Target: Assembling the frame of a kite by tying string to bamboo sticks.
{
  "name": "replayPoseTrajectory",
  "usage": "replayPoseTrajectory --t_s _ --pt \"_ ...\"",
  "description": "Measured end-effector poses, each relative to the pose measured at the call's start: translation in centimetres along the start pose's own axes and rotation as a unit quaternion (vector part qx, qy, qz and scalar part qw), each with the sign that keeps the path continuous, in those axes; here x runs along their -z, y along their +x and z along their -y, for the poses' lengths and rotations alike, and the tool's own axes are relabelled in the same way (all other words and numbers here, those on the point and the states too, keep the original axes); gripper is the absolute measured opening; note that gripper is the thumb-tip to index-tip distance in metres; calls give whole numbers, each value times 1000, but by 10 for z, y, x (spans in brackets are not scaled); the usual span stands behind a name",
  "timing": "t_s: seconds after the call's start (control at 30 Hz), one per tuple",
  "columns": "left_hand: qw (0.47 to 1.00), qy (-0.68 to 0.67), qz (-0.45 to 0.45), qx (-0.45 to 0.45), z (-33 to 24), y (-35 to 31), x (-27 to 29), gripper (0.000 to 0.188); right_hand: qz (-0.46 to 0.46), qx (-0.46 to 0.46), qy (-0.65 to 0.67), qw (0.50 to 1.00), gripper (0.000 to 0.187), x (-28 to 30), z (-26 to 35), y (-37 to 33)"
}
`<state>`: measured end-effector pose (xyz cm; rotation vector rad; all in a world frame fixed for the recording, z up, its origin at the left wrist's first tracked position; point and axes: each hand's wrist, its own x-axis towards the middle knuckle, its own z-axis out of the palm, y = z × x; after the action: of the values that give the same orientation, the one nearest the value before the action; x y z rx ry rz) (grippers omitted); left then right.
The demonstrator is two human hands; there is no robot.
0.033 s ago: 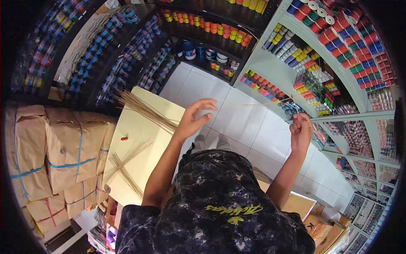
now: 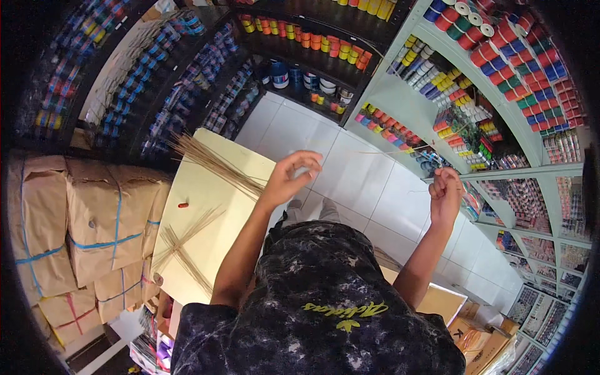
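Cream board is forming the top of the table [image 2: 206, 194] on the left in the head view, and brown, thin sticks are lying on it in two groups. One bundle of sticks [image 2: 219, 164] is stretching along the far side, its left end fanning out beyond the table edge; nearer, a smaller group of crossed sticks [image 2: 187, 244] is spreading into an X. Between them, toward the left edge, a small red object [image 2: 183, 205] is resting on the bare surface.

The person's hands are hovering well apart over the white tiled floor [image 2: 350, 178]. On the left, the left hand [image 2: 292, 176] is curving its fingers beside the far bundle's right end; I cannot make out whether it is gripping anything. On the right, the right hand [image 2: 445, 187] is folding its fingers inward, and its grip is not showing clearly either. A very thin strand [image 2: 381, 153] is running through the space between the hands, slightly beyond them, but I cannot make out whether either end is touching fingers.

Paper-wrapped parcels [image 2: 97, 212] tied with coloured string are standing stacked left of the table. Dark shelves [image 2: 300, 15] are holding orange and yellow rolls [image 2: 312, 40] at the far side, while pale green shelving [image 2: 412, 94] is carrying rows of coloured spools [image 2: 512, 62] on the right
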<state>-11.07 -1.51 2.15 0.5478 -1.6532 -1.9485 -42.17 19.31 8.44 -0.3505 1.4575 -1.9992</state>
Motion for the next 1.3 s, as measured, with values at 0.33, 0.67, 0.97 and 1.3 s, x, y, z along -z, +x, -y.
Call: replayPoseTrajectory --t_s 0.33,0.67,0.97,1.3 --pt "981 -5 -126 149 70 -78 7 17 -84 49 34 995 11 37 12 12" --pt "841 325 -432 26 93 -108 62 17 -79 77 20 994 18 45 26 27" --pt "636 334 -601 350 148 -85 189 87 -3 36 16 999 16 15 12 40" --pt "638 406 -506 415 156 -68 195 68 107 -20 -47 993 12 -69 -51 32"
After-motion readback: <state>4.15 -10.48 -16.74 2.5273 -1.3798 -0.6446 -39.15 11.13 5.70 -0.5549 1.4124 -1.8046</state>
